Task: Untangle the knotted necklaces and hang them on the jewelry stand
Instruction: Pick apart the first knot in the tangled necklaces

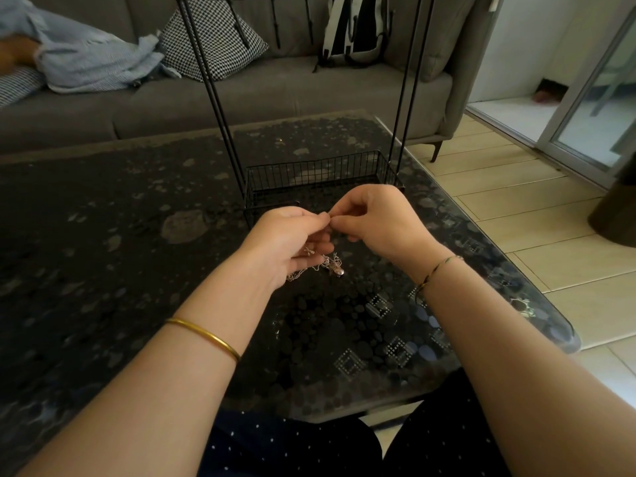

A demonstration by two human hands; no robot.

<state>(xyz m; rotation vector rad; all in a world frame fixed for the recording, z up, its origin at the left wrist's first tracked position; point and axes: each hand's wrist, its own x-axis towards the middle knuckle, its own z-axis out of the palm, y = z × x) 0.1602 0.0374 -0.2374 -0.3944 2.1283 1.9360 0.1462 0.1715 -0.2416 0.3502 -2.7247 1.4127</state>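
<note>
A dark glass worktop [103,235] with a pebble-like pattern fills the near and middle scene. Beyond its far edge stands a grey sofa [275,94]. On the sofa, a crumpled pale blue cloth [89,63] lies at the left, a black-and-white patterned cushion [213,39] leans just right of it, and a black-and-white backpack [358,29] rests further right. Beige floor tiles [516,215] run along the right, up to a sliding glass door [592,108].
</note>
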